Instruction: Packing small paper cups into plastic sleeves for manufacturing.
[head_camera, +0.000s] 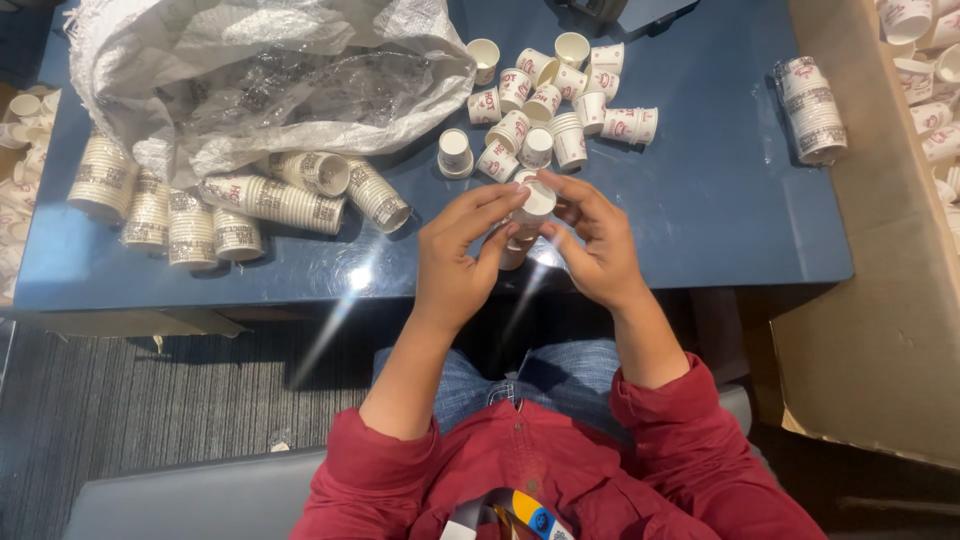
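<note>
Both my hands meet over the near edge of the blue table (720, 215). My left hand (455, 260) and my right hand (592, 245) together hold a short stack of small white paper cups (530, 210) with red print. The fingers of each hand wrap the stack from either side, and its bottom end points toward me. Just beyond my hands, several loose paper cups (545, 105) lie scattered, some upright and some on their sides.
A crumpled clear and white plastic bag (270, 75) covers the table's far left. Stacked cup sleeves (270, 200) lie below it, and one more stack (812, 110) rests at the right. A cardboard box (880, 300) with cups stands at the right. Grey carpet lies below.
</note>
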